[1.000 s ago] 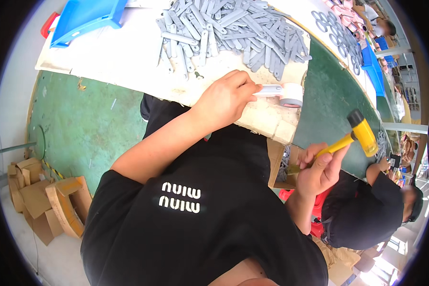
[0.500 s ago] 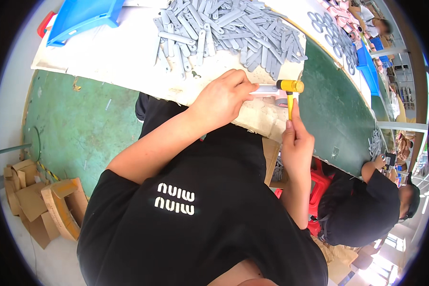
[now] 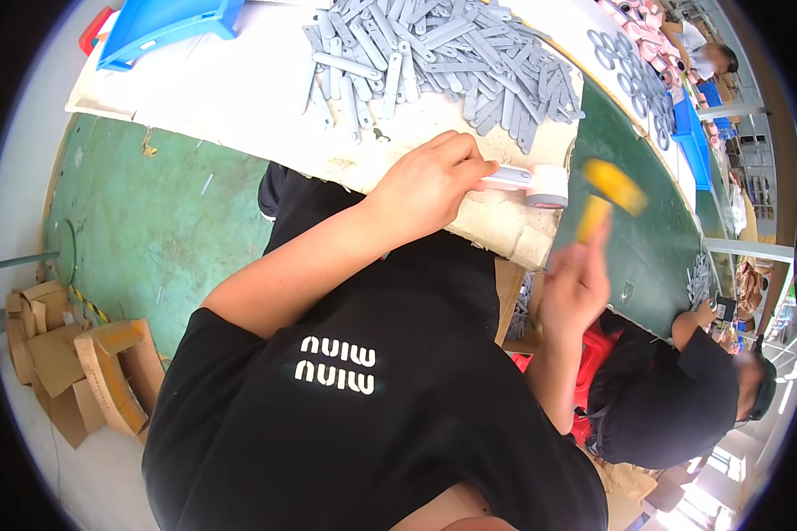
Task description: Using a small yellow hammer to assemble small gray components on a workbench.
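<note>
My left hand [image 3: 432,188] is closed on the end of a pale handle-shaped plastic part [image 3: 509,177] near the table's front edge. A grey strip runs along the part's handle, and its round pink-and-grey head [image 3: 547,188] points right. My right hand [image 3: 577,288] grips a yellow hammer [image 3: 615,186], smeared by motion, with its head up and to the right of the part. Hammer and part are apart. Beyond my left hand, a heap of flat grey plastic strips [image 3: 469,66] spreads over the table [image 3: 212,97].
A blue tray [image 3: 164,31] stands at the far left of the table. On the right, another table holds grey rings [image 3: 633,84], pink parts and a blue bin [image 3: 691,142]. A co-worker in black [image 3: 669,389] sits at my right. Cardboard boxes [image 3: 115,372] lie lower left.
The hammer has lifted off the part and swung right, with my right hand moving right and toward me. The part's round head is now uncovered. My left hand keeps its hold.
</note>
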`<state>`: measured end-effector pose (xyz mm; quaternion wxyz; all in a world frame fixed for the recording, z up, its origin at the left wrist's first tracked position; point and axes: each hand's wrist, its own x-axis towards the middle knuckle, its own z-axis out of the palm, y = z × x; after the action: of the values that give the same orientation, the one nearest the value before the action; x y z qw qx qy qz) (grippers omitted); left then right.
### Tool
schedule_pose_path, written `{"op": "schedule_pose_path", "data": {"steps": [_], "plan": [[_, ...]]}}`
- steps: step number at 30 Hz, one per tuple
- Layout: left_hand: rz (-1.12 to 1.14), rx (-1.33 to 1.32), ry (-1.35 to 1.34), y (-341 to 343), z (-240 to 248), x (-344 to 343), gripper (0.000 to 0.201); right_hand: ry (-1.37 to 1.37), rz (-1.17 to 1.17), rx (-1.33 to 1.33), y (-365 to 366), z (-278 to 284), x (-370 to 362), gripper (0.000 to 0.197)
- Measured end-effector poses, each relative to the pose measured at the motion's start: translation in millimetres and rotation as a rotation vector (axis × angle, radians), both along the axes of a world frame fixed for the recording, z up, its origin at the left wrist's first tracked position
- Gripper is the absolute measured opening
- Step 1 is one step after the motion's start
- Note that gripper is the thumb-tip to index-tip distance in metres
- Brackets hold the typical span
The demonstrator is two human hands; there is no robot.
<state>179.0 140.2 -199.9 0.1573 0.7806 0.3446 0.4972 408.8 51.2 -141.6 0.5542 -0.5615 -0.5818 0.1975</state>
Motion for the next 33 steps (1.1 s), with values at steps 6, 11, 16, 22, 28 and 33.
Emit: {"op": "schedule_pose_path", "data": {"steps": [6, 11, 16, 22, 28, 33], "plan": [[0.015, -0.009, 0.047, -3, 1, -1, 0.032, -0.209, 0.047, -0.043, -1, -11, 9, 0.052], [0.013, -0.031, 0.102, -2, 1, -2, 0.028, -0.42, 0.072, -0.123, -9, -4, 18, 0.051], [0.011, -0.055, 0.091, -3, 0, -4, 0.028, -0.177, -0.002, -0.152, -18, 4, 16, 0.05], [0.011, -0.061, 0.08, -3, 1, -5, 0.029, -0.484, 0.082, -0.403, -6, 8, 16, 0.05], [0.004, -0.022, 0.027, -1, 0, -4, 0.037, -0.687, 0.141, -0.084, 2, -10, 29, 0.046], [-0.026, -0.073, 0.028, 1, 2, -9, 0.023, -0.053, 0.059, -0.072, -14, 12, 20, 0.053]]}}
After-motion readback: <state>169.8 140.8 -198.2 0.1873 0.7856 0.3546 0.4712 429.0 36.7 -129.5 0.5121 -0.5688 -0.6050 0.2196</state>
